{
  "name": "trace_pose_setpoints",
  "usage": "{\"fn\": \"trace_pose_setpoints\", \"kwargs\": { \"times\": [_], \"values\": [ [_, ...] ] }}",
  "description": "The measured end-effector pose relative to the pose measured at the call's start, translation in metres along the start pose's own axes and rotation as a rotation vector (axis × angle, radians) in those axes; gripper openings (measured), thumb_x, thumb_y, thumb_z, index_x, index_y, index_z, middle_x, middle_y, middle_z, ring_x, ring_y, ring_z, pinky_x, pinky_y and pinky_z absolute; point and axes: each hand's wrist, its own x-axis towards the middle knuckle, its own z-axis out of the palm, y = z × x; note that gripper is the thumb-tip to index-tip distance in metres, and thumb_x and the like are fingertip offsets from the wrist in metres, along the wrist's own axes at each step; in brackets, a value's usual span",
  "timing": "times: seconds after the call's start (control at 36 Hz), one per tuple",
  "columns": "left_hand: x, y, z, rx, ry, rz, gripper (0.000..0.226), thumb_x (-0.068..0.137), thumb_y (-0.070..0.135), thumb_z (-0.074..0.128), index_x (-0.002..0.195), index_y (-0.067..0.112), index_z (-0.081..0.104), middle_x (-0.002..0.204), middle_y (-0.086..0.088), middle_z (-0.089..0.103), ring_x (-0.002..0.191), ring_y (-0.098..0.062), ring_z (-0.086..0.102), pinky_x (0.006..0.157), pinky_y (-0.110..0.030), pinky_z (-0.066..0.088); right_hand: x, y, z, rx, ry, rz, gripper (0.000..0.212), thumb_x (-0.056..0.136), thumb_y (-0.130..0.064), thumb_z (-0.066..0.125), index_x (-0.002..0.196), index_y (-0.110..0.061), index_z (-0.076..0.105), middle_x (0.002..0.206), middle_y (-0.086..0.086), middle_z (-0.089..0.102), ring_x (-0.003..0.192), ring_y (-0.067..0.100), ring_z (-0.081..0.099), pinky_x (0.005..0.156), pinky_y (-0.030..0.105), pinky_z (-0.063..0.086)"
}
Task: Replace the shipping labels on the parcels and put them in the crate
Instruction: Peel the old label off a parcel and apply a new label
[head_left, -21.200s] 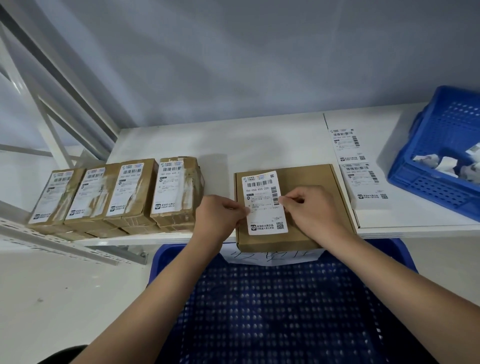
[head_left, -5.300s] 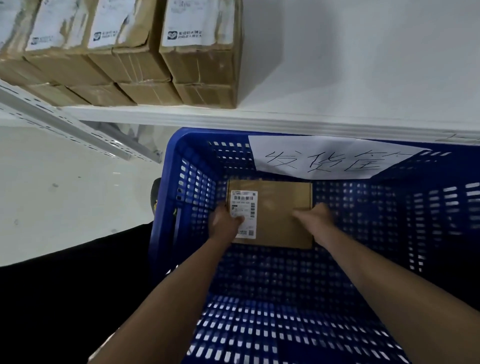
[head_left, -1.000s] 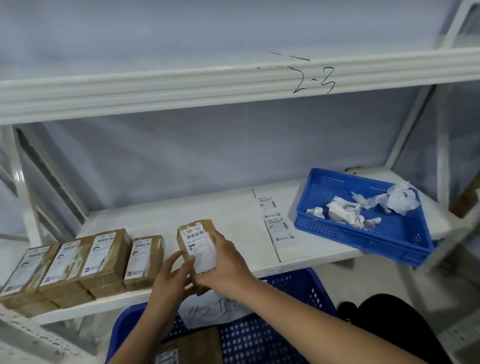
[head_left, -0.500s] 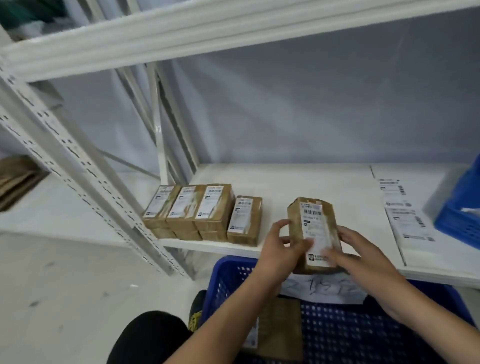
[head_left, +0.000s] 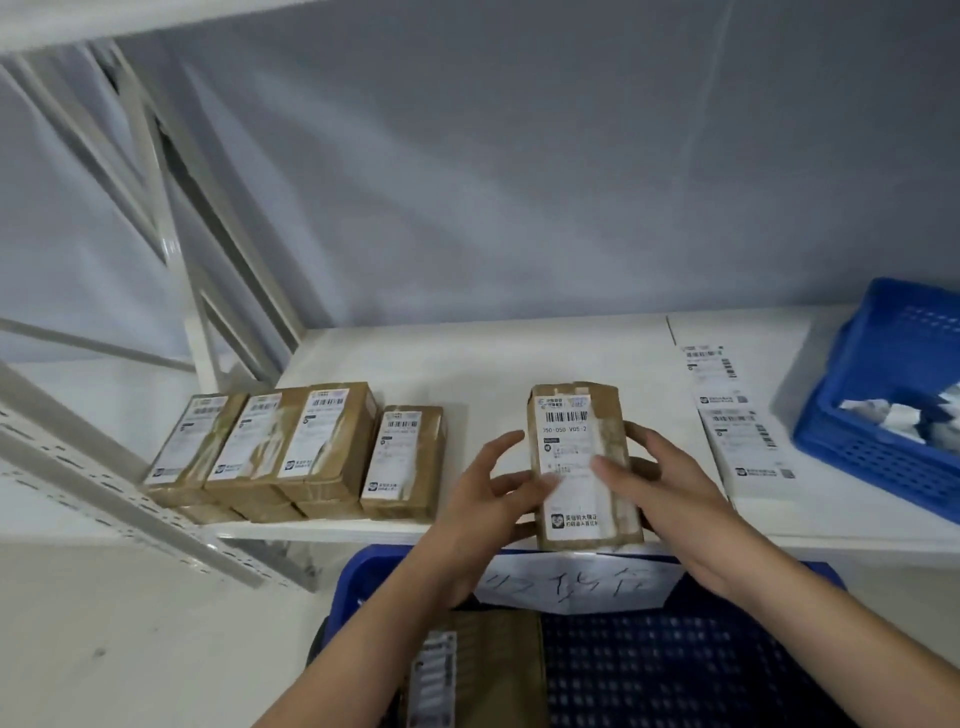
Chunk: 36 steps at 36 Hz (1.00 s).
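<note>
Fingers of both hands frame the parcel (head_left: 582, 462) that lies at the front edge of the white shelf (head_left: 467, 358): the left hand (head_left: 483, 504) has its thumb and fingers (head_left: 519, 486) spread against the near-left side, loosely curved rather than clamped, while the right hand (head_left: 660, 488) cups the right side with its thumb laid across the old label (head_left: 569, 457) — a light hold, not a firm grip. That white label covers most of the top face, partly under shiny tape. The step in hand looks like stripping this label before a new one goes on. To do it well, I would keep the left hand steadying the box against the shelf, work a nail under one corner where the tape is not over it, and peel low and slowly so the paper comes off whole instead of tearing the cardboard. Fresh labels (head_left: 727, 410) lie in a strip on the shelf just to the right, and the small blue tray (head_left: 878, 395) beyond them already holds crumpled scraps, the likely place for the waste. Four more parcels (head_left: 296, 447) wait in a row to the left. Below the shelf, the blue crate (head_left: 675, 670) holds one flat relabelled box (head_left: 498, 670).
</note>
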Motion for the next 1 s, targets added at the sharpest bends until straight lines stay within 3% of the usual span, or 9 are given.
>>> {"fn": "trace_pose_setpoints", "kwargs": {
  "times": [0.08,0.25,0.39,0.5,0.61,0.75,0.83,0.92,1.0],
  "values": [
    [0.002,0.0,-0.004,0.024,0.024,0.0,0.07,0.084,0.038,0.081,0.144,0.035,0.047,0.123,-0.002,0.073,0.108,-0.018,0.073,0.101,-0.046,0.055,0.003,0.001,-0.004,0.036,0.02,0.008,0.055,0.086,-0.024,0.077,0.135,-0.034,0.055,0.113,-0.003,0.074,0.1,0.013,0.073,0.09,0.038,0.057],
    [0.007,0.0,-0.009,0.044,0.023,-0.002,0.072,0.077,0.047,0.084,0.14,0.025,0.055,0.122,-0.001,0.074,0.114,-0.019,0.07,0.102,-0.043,0.055,0.0,0.007,-0.002,0.046,0.018,0.027,0.056,0.085,-0.017,0.078,0.127,-0.047,0.056,0.116,-0.004,0.073,0.098,0.014,0.074,0.087,0.047,0.06],
    [0.009,-0.001,-0.002,0.076,0.004,-0.038,0.059,0.083,0.034,0.081,0.136,0.02,0.059,0.118,-0.004,0.075,0.108,-0.021,0.073,0.097,-0.043,0.058,0.0,0.007,-0.002,0.046,0.013,0.028,0.058,0.085,-0.022,0.078,0.135,-0.038,0.054,0.119,-0.007,0.072,0.1,0.013,0.073,0.088,0.047,0.06],
    [0.009,-0.004,0.009,0.099,0.027,-0.066,0.043,0.088,0.021,0.079,0.128,0.016,0.064,0.112,-0.001,0.077,0.101,-0.02,0.075,0.089,-0.041,0.062,-0.001,0.0,-0.004,0.008,-0.019,0.012,0.04,0.09,-0.032,0.072,0.129,-0.032,0.061,0.114,-0.008,0.074,0.103,0.013,0.072,0.095,0.045,0.057],
    [0.01,-0.001,0.005,0.105,0.034,-0.058,0.038,0.088,0.019,0.078,0.124,0.014,0.066,0.11,-0.001,0.078,0.1,-0.02,0.075,0.089,-0.042,0.061,0.003,0.0,-0.011,-0.02,-0.003,0.013,0.081,0.071,-0.056,0.083,0.142,-0.029,0.053,0.125,-0.008,0.069,0.112,0.012,0.068,0.102,0.043,0.052],
    [0.003,0.0,0.006,0.14,0.026,-0.054,0.037,0.092,0.025,0.074,0.126,0.015,0.064,0.109,0.0,0.078,0.101,-0.017,0.075,0.09,-0.04,0.061,0.002,0.001,-0.01,-0.095,-0.043,0.003,0.048,0.085,-0.019,0.079,0.128,-0.031,0.061,0.113,-0.004,0.073,0.096,0.01,0.073,0.093,0.037,0.057],
    [0.001,0.005,0.0,0.154,0.086,-0.021,0.035,0.095,0.033,0.067,0.127,0.019,0.064,0.109,0.002,0.078,0.101,-0.014,0.074,0.092,-0.037,0.061,0.001,0.003,-0.009,-0.116,-0.014,-0.019,0.05,0.087,-0.018,0.077,0.13,-0.033,0.058,0.114,-0.005,0.071,0.095,0.009,0.073,0.089,0.034,0.058],
    [0.002,0.012,-0.013,0.15,0.176,0.046,0.045,0.097,0.034,0.066,0.139,0.018,0.059,0.122,-0.002,0.072,0.105,-0.016,0.073,0.094,-0.038,0.06,0.001,0.007,-0.009,-0.1,-0.039,-0.007,0.038,0.091,-0.022,0.074,0.123,-0.037,0.061,0.114,-0.008,0.072,0.101,0.009,0.071,0.097,0.037,0.055],
    [0.003,0.015,-0.02,0.166,0.125,0.04,0.064,0.088,0.037,0.075,0.146,0.025,0.051,0.13,-0.003,0.067,0.112,-0.018,0.07,0.096,-0.039,0.059,0.001,0.008,-0.008,-0.056,-0.068,0.01,0.031,0.092,-0.022,0.072,0.114,-0.04,0.062,0.113,-0.009,0.073,0.103,0.009,0.071,0.1,0.04,0.053]
  ]
}}
